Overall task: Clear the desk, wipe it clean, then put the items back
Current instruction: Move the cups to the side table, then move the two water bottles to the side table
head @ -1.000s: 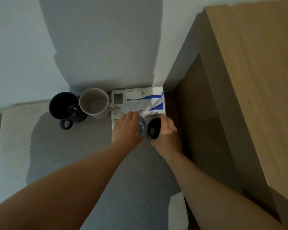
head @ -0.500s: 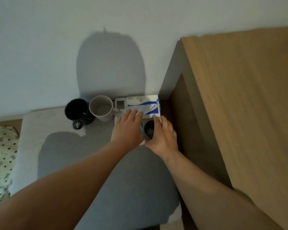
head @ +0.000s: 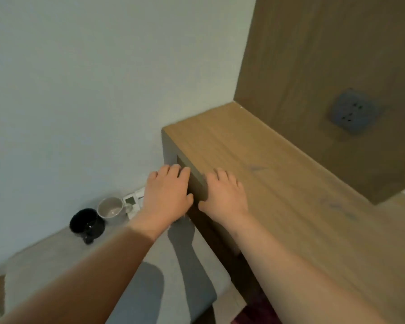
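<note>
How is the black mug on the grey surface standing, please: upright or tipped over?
Upright. The black mug rests on its base on the grey surface, with its round mouth facing up.

Open reach: the wooden desk top (head: 290, 188) offers a broad, bare run from its near edge to the wood back panel (head: 313, 66), which closes the far side and carries a grey socket (head: 352, 111). A white wall (head: 91, 90) shuts off the left. On the low grey seat (head: 56, 258) beside the desk, a black mug (head: 85, 222), a grey mug (head: 110, 206) and a remote (head: 131, 202) crowd the far corner by the wall. The seat's near stretch lies free.
</note>
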The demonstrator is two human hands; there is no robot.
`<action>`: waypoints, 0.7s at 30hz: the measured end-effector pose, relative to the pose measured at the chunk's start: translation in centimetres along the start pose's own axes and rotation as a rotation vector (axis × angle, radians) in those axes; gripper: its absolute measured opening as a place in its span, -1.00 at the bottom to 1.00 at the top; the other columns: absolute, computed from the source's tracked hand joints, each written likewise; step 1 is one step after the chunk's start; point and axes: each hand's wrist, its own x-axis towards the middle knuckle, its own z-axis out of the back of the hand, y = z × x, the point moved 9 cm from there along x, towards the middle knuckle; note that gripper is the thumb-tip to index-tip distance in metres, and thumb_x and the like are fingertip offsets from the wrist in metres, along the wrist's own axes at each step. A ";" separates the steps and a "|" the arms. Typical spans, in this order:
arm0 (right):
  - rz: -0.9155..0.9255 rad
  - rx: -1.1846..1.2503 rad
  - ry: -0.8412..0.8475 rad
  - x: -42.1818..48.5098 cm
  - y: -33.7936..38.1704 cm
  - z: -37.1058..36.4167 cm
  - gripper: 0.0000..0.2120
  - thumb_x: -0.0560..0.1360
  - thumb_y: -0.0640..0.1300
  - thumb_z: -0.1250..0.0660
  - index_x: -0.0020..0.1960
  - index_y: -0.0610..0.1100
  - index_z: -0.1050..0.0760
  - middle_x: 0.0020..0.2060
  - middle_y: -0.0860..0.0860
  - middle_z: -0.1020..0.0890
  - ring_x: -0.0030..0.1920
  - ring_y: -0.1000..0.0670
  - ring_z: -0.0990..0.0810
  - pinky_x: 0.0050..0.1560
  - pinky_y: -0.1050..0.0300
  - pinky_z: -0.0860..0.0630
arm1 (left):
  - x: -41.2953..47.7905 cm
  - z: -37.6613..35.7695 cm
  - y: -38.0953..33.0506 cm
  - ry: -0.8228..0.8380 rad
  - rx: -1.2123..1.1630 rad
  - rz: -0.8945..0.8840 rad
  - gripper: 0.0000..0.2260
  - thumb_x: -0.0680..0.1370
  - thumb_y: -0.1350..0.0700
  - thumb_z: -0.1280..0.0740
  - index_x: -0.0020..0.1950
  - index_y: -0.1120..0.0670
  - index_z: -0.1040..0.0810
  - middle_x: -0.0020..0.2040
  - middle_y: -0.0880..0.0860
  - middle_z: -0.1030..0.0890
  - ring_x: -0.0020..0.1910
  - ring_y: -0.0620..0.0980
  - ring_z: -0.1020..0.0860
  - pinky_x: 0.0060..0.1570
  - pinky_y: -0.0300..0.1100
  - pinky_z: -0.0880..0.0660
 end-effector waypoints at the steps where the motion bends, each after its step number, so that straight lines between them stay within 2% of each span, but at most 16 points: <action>1: -0.052 0.008 -0.032 -1.8 -1.4 1.1 -0.36 0.45 0.00 -0.35 0.46 -0.03 -0.19 0.47 -0.09 -0.19 0.46 -0.14 -0.14 0.37 -0.03 -0.18 | -0.5 1.2 -2.2 -0.014 0.007 -0.052 -0.50 0.52 -0.11 -0.22 0.42 0.03 -0.25 0.38 0.03 -0.36 0.36 0.07 -0.30 0.25 -0.06 -0.28; 6: -0.281 0.022 -0.168 -12.3 -8.8 4.6 -0.44 0.51 0.05 -0.27 0.46 -0.03 -0.21 0.50 -0.09 -0.12 0.48 -0.16 -0.10 0.40 -0.07 -0.15 | -4.4 3.5 -13.2 0.034 0.010 -0.271 -0.49 0.52 -0.16 -0.21 0.41 0.02 -0.28 0.36 0.03 -0.38 0.35 0.06 -0.31 0.26 -0.02 -0.28; 10: -0.474 0.057 -0.202 -21.9 -15.3 5.7 -0.42 0.48 0.01 -0.31 0.45 -0.02 -0.21 0.51 -0.07 -0.09 0.49 -0.14 -0.07 0.41 -0.06 -0.14 | -9.3 4.6 -23.1 0.042 -0.027 -0.469 -0.51 0.53 -0.14 -0.22 0.41 0.01 -0.29 0.38 0.03 -0.36 0.37 0.05 -0.30 0.29 -0.01 -0.28; 17: -0.773 0.091 -0.278 -42.7 -27.2 6.5 -0.41 0.47 0.01 -0.31 0.45 -0.02 -0.21 0.50 -0.07 -0.12 0.48 -0.11 -0.10 0.39 0.01 -0.16 | -22.2 5.2 -42.4 0.040 -0.128 -0.729 -0.50 0.53 -0.13 -0.19 0.42 0.02 -0.26 0.47 0.06 -0.22 0.45 0.06 -0.17 0.33 -0.03 -0.20; 21: -0.896 0.088 -0.292 -54.5 -32.8 6.2 -0.45 0.50 -0.01 -0.29 0.45 -0.01 -0.23 0.50 -0.06 -0.15 0.48 -0.10 -0.11 0.41 -0.03 -0.17 | -30.4 5.1 -53.2 0.038 -0.160 -0.867 -0.51 0.52 -0.13 -0.20 0.41 0.02 -0.29 0.44 0.05 -0.27 0.43 0.05 -0.20 0.33 -0.03 -0.20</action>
